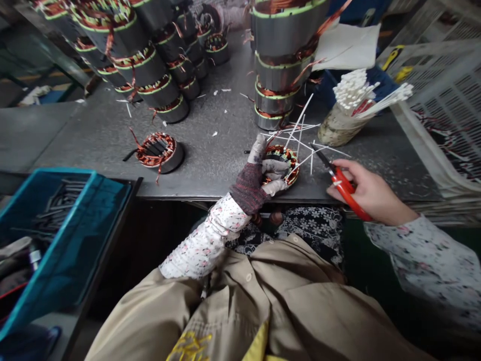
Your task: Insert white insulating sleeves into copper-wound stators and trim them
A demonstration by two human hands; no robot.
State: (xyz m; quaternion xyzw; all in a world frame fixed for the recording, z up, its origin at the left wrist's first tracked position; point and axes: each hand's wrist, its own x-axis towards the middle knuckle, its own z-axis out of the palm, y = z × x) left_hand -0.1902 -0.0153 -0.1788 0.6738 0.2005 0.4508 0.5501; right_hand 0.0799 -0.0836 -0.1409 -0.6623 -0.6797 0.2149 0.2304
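My left hand [266,170], in a dirty glove, is closed around a motor stator [290,159] with copper windings at the table's front edge. The fingers reach over its ring and partly hide it. White ties [300,131] stick out from the stator and lie loose just behind it. My bare right hand [363,188] grips red-handled scissors [345,189] to the right of the stator. Their dark blades point up and left, close to the ends of the white ties. Whether the blades touch a tie I cannot tell.
Another stator [160,153] sits to the left on the table [214,165]. Stacked stators [276,70] stand behind. At the right are a cup [336,125] of white ties and a white plastic basket [432,120]. A teal bin [71,240] with dark rods stands at lower left.
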